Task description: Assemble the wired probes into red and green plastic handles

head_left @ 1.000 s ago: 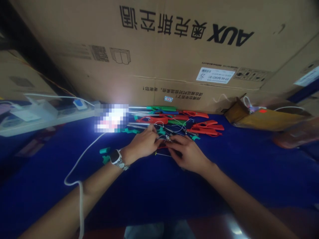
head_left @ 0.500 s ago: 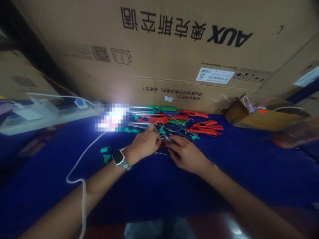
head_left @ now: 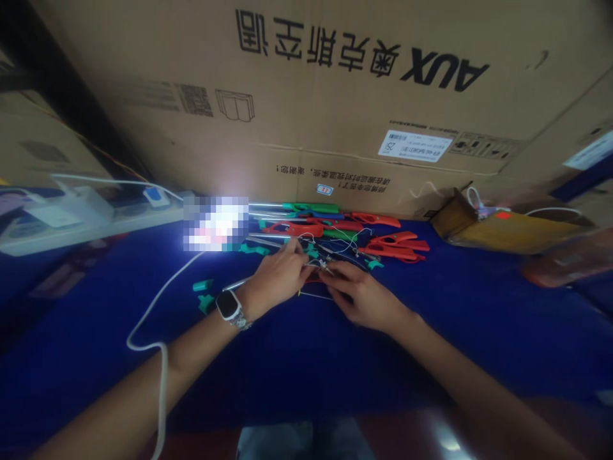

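Note:
My left hand (head_left: 280, 276), with a watch on its wrist, is closed on a red long-nosed lighter (head_left: 313, 276), mostly hidden by the fingers. Its metal tube (head_left: 234, 283) appears to stick out behind my left wrist. Facing it, my right hand (head_left: 368, 295) pinches a small pale part (head_left: 324, 266) at the lighter's body; its exact kind is too small to tell. A thin white stick (head_left: 315, 295) lies just below the hands. Beyond them are green and red lighters (head_left: 313, 209) and several red lighter shells (head_left: 395, 246), with thin white wires (head_left: 352, 239) among them.
A large cardboard box (head_left: 306, 115) walls off the back. At left are a power strip (head_left: 124, 220), a white cable (head_left: 148, 346) crossing my left forearm, and small green pieces (head_left: 205, 304). A yellowish open box (head_left: 512, 231) stands at right on the blue cloth (head_left: 306, 370).
The metal tube now shows beside my left wrist. My right fingers have curled in slightly around the small part, while my left hand has hardly moved.

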`<action>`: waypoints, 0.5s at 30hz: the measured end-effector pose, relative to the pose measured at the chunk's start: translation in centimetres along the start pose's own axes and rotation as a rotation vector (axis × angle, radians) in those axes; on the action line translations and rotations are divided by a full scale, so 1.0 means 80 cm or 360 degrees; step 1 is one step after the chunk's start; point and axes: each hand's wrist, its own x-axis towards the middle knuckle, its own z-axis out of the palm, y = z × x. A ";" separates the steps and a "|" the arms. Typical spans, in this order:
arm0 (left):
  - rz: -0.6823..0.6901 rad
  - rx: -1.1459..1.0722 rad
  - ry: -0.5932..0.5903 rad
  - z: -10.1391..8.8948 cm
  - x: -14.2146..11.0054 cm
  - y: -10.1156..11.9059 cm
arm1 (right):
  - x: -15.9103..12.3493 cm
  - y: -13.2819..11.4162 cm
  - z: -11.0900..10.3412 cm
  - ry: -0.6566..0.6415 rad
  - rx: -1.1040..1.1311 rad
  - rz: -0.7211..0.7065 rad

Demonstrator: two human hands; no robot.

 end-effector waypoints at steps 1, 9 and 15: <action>0.0007 -0.0025 -0.0006 0.000 0.001 -0.002 | 0.000 0.001 0.001 0.0014 0.0007 0.0001; 0.0211 -0.0549 -0.0075 0.003 0.011 -0.035 | -0.004 0.001 0.006 0.0044 -0.0044 0.0003; 0.0162 -0.0654 -0.0041 0.011 0.016 -0.040 | -0.005 0.001 0.009 0.0137 0.0005 0.0040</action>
